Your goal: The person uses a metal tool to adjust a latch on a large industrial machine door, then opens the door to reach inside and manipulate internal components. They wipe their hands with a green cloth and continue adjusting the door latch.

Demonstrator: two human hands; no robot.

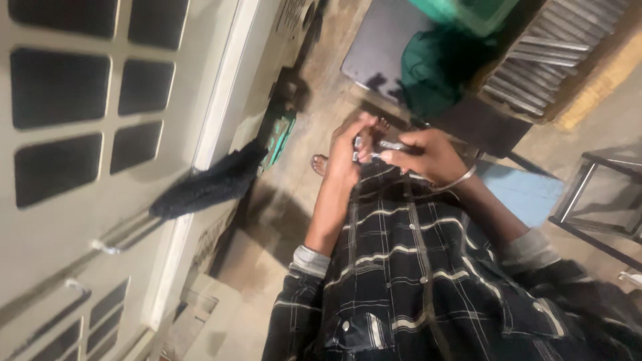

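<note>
My left hand (344, 157) and right hand (422, 155) meet in front of my chest, above my shirt (414, 281), with a small metal piece (376, 148) between their fingertips and a bangle (455, 180) on my right wrist. To my left stands a panelled door (80, 134), with a cloth (207, 184) lying against its frame. Beyond my hands lies a bundle of fabric (435, 67), with slatted metal (542, 60) to its right and a metal frame (602, 194) at the far right.

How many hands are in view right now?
2: left hand and right hand, held together above the plaid shirt, both gripping a small metal piece. None appear hidden.
</note>
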